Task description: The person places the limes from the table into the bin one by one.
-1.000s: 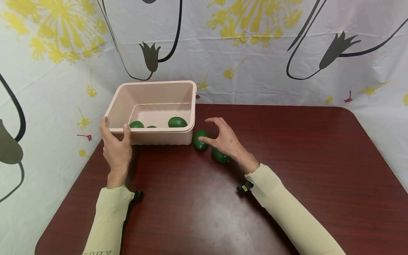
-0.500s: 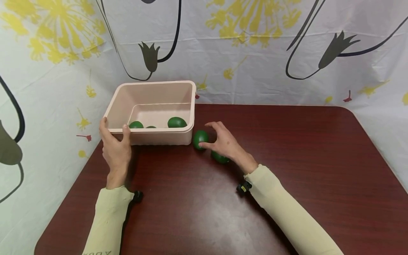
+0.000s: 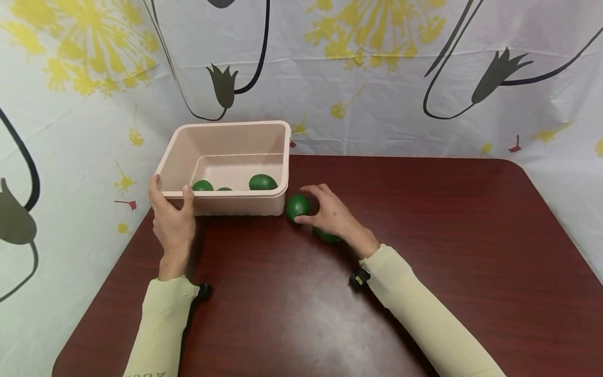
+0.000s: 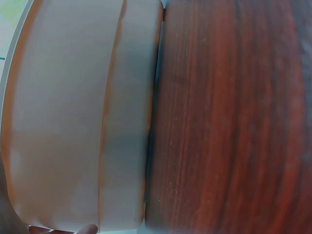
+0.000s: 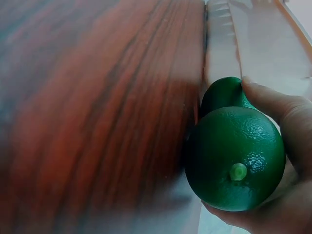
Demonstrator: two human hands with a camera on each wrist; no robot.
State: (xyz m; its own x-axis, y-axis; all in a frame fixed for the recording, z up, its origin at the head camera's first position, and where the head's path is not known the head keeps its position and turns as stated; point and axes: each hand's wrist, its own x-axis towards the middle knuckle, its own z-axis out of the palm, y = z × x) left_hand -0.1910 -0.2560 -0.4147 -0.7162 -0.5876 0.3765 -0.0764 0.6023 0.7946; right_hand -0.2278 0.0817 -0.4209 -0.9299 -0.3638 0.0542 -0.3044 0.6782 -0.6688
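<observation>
My left hand (image 3: pixel 173 228) grips the near-left corner of a pale pink plastic bin (image 3: pixel 231 203), thumb up at the rim and fingers on the left side. Inside the bin lie a few dark green, pebbly-skinned avocados (image 3: pixel 263 182), partly hidden by the front wall. Another avocado (image 3: pixel 297 206) sits on the table against the bin's right end. My right hand (image 3: pixel 332 212) has curved thumb and index finger at its near and far sides. In the right wrist view, the thumb touches this avocado (image 5: pixel 222 95). A second avocado (image 5: pixel 234 156), stem nub showing, lies nearer, under the palm.
The bin stands at the back left of the dark red wood-grain table (image 3: pixel 424 209). Behind it and to the left hangs a white curtain (image 3: pixel 377 104) with yellow and grey plant prints. A small black device (image 3: pixel 359 278) sits at the right cuff.
My right hand's thumb and index finger have come down slightly and closed in around the avocado beside the bin. The left hand and bin stay put.
</observation>
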